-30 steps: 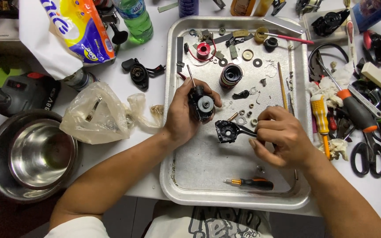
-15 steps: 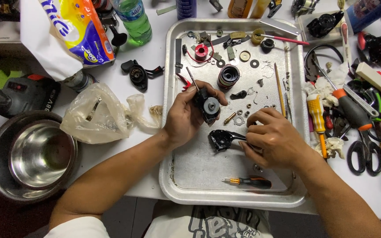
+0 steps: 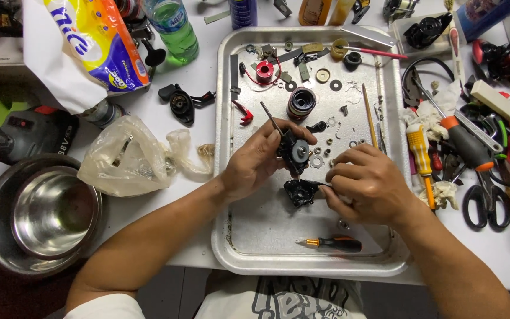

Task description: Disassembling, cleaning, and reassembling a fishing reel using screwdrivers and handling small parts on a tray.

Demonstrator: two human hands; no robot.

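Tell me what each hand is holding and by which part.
The left hand grips a black reel body around its side. The right hand pinches a black side cover by its right edge, over the metal tray.

A black reel body (image 3: 294,151) with a round grey centre is held tilted above the metal tray (image 3: 385,260), a thin rod sticking up from it. Just below, a black side cover (image 3: 300,192) is gripped at its right edge.
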